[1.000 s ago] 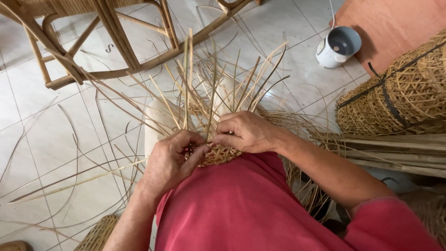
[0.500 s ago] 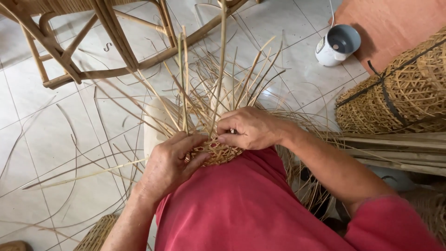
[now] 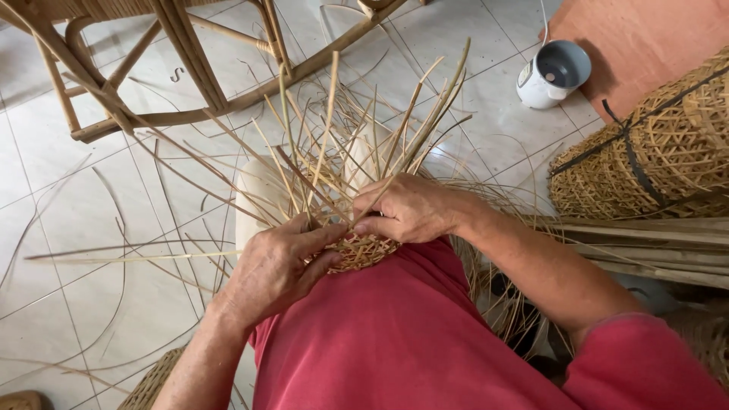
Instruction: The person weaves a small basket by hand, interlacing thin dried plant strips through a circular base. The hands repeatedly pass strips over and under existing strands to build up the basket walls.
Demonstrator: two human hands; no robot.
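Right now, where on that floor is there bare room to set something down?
Bare tile lies between the wooden frame and the white cup. The tile at lower left holds only a few thin strips. It is crowded around the left hand, right hand and woven piece, and beside the woven baskets.

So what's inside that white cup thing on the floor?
The white cup looks empty: only a dark, bare inside wall shows. Its very bottom is hidden by the near rim.
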